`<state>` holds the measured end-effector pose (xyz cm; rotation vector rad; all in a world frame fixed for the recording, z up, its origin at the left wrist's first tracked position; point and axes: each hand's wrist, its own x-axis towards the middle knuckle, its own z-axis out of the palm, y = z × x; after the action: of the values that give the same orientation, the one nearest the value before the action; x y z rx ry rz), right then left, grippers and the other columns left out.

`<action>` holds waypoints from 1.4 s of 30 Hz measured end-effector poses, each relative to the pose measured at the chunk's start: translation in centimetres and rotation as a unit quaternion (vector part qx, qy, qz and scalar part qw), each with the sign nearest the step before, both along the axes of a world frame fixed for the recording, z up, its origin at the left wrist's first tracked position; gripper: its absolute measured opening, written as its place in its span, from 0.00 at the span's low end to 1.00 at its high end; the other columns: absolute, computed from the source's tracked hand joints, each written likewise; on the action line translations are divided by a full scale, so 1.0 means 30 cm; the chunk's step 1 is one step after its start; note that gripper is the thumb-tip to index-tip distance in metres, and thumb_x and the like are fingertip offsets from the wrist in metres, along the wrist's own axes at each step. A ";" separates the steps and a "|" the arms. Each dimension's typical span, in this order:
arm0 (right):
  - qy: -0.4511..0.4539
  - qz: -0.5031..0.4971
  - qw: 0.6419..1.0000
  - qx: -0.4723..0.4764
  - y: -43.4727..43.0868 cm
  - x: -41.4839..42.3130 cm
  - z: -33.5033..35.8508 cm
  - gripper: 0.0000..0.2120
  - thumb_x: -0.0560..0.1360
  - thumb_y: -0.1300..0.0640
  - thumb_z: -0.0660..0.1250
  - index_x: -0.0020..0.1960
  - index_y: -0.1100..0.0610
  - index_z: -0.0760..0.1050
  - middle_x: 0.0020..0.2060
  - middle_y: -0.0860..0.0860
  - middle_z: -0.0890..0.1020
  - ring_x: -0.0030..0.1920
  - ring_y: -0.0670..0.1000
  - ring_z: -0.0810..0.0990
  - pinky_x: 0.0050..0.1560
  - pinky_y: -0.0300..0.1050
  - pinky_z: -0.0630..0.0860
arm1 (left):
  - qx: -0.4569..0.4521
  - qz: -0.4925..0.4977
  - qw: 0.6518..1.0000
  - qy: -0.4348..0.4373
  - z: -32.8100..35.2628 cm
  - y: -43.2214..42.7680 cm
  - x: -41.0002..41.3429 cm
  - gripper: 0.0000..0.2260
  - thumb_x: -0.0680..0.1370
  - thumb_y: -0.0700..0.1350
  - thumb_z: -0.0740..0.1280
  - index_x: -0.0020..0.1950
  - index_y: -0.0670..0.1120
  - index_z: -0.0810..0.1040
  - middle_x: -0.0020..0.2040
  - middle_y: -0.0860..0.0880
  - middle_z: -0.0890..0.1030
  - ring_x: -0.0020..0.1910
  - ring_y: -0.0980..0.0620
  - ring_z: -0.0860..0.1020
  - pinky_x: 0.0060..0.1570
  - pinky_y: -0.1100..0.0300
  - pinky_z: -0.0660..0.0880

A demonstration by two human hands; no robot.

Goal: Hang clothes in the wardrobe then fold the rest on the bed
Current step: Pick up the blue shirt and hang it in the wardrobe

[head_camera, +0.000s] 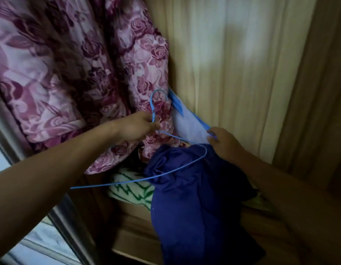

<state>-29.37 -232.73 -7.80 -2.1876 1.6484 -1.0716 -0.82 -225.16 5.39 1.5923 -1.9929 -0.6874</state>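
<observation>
Hanging is the step in hand. Left hand (pixel 139 127), frame centre, is clenched round the neck of the blue wire hanger (pixel 146 180); right hand (pixel 223 142) pinches a white cloth (pixel 188 125) just above the navy garment (pixel 194 197) draped lower centre. Next probably comes threading the hanger into the garment, then lifting both arms from their forward reach.

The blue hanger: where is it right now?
In the head view, the hanger is centre frame inside the wardrobe, its neck held by the left hand, its right end in the navy garment below the floral quilt.
</observation>
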 end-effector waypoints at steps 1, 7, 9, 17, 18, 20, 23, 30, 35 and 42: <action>0.008 -0.039 0.999 0.036 -0.005 -0.028 -0.051 0.16 0.81 0.55 0.65 0.67 0.60 0.75 0.63 0.61 0.78 0.63 0.61 0.77 0.64 0.49 0.70 | 0.003 0.001 1.000 -0.001 -0.008 -0.006 0.009 0.13 0.83 0.45 0.63 0.39 0.44 0.71 0.27 0.48 0.68 0.22 0.54 0.62 0.19 0.68 0.57; 0.170 -0.044 0.949 0.263 0.001 -0.025 -0.268 0.42 0.76 0.38 0.68 0.79 0.58 0.54 0.70 0.60 0.73 0.68 0.61 0.74 0.66 0.55 0.72 | -0.003 -0.002 1.000 -0.006 -0.072 -0.046 0.019 0.12 0.83 0.43 0.63 0.40 0.43 0.72 0.27 0.50 0.68 0.19 0.59 0.63 0.18 0.68 0.60; 0.182 -0.091 0.955 0.214 -0.005 -0.021 -0.313 0.24 0.80 0.45 0.63 0.70 0.57 0.65 0.62 0.59 0.79 0.60 0.60 0.79 0.60 0.56 0.76 | 0.005 -0.010 1.000 0.012 -0.099 -0.059 0.021 0.09 0.83 0.40 0.62 0.43 0.41 0.73 0.29 0.48 0.67 0.19 0.61 0.62 0.19 0.69 0.60; -0.063 -0.086 0.988 0.108 -0.113 -0.044 -0.072 0.13 0.84 0.57 0.56 0.55 0.64 0.77 0.55 0.63 0.81 0.57 0.61 0.79 0.52 0.46 0.71 | -0.027 -0.002 0.999 0.027 -0.112 -0.098 0.035 0.11 0.83 0.42 0.62 0.41 0.42 0.73 0.29 0.48 0.69 0.20 0.59 0.64 0.19 0.69 0.61; -0.065 -0.075 0.991 0.094 -0.120 -0.047 -0.017 0.12 0.84 0.58 0.57 0.54 0.63 0.77 0.54 0.62 0.81 0.56 0.60 0.79 0.50 0.44 0.69 | -0.034 -0.002 0.999 0.034 -0.110 -0.107 0.025 0.11 0.84 0.43 0.62 0.42 0.43 0.73 0.29 0.49 0.69 0.21 0.58 0.64 0.19 0.67 0.61; -0.053 -0.055 0.995 0.059 -0.123 -0.047 0.086 0.10 0.83 0.58 0.58 0.52 0.60 0.77 0.51 0.58 0.81 0.53 0.57 0.79 0.46 0.42 0.64 | -0.048 -0.005 0.997 0.067 -0.103 -0.129 -0.004 0.11 0.84 0.43 0.60 0.42 0.45 0.73 0.29 0.49 0.69 0.23 0.55 0.64 0.22 0.65 0.60; 0.001 -0.016 1.000 0.009 -0.101 -0.039 0.240 0.10 0.83 0.56 0.61 0.51 0.60 0.79 0.47 0.56 0.81 0.49 0.53 0.77 0.44 0.41 0.64 | -0.072 -0.011 0.990 0.123 -0.087 -0.157 -0.072 0.10 0.84 0.41 0.60 0.42 0.45 0.72 0.27 0.50 0.69 0.22 0.55 0.64 0.19 0.67 0.59; -0.004 0.072 0.997 0.013 -0.008 0.036 0.528 0.12 0.78 0.53 0.68 0.36 0.56 0.77 0.32 0.51 0.78 0.35 0.48 0.75 0.38 0.46 0.69 | -0.101 -0.067 0.964 0.238 -0.072 -0.188 -0.264 0.05 0.84 0.40 0.60 0.59 0.47 0.71 0.26 0.55 0.69 0.19 0.61 0.64 0.19 0.68 0.61; 0.053 0.088 0.994 0.037 0.000 -0.026 0.550 0.15 0.80 0.44 0.64 0.48 0.52 0.84 0.47 0.49 0.86 0.50 0.48 0.82 0.55 0.47 0.75 | -0.095 -0.052 0.941 0.322 -0.036 -0.191 -0.323 0.07 0.83 0.43 0.61 0.46 0.47 0.74 0.25 0.55 0.67 0.22 0.57 0.63 0.20 0.67 0.58; 0.312 -0.009 0.932 -0.184 -0.007 -0.046 0.501 0.23 0.81 0.36 0.45 0.50 0.45 0.75 0.41 0.43 0.80 0.49 0.50 0.74 0.52 0.52 0.56 | -0.046 -0.084 0.915 0.393 -0.025 -0.191 -0.318 0.06 0.82 0.44 0.61 0.50 0.46 0.77 0.28 0.51 0.70 0.25 0.56 0.64 0.22 0.67 0.59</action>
<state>-30.74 -232.95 7.22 -2.9993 1.8058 -0.7742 -10.35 -230.90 4.65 0.8704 -1.5158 -1.0725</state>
